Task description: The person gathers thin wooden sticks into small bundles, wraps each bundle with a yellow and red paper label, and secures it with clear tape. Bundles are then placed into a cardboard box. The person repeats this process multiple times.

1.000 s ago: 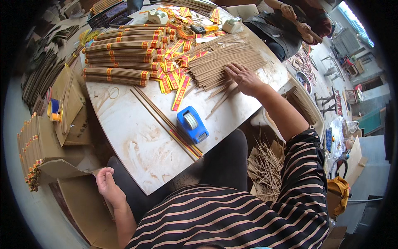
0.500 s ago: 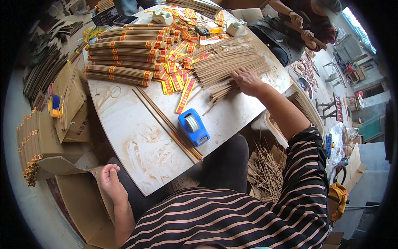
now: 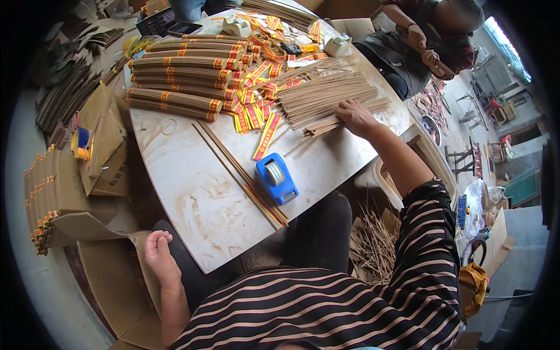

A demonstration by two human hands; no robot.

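Note:
My right hand point(image 3: 357, 119) is closed round a small bunch of thin brown incense sticks point(image 3: 322, 126) at the near edge of a wide loose pile of sticks point(image 3: 326, 96). The palm side and fingertips are partly hidden. My left hand point(image 3: 158, 249) hangs off the table's left side near an open carton, fingers curled in, nothing visible in them. Between my hands a blue tape dispenser point(image 3: 277, 179) stands on the white table point(image 3: 192, 192). Beside it lie a few long sticks point(image 3: 233, 169) with a red and yellow label strip point(image 3: 267, 135) farther off.
Banded bundles of sticks point(image 3: 175, 100) are stacked at the far left of the table, beside scattered labels point(image 3: 251, 116). An open cardboard carton point(image 3: 108, 280) stands at lower left. A box of stick scraps point(image 3: 373, 242) sits below right. Another person point(image 3: 431, 52) holds a bundle across the table.
My right hand has drawn slightly right along the pile, and the sticks under it lie closer together. The left hand stays almost where it was. The whole view has shifted a little.

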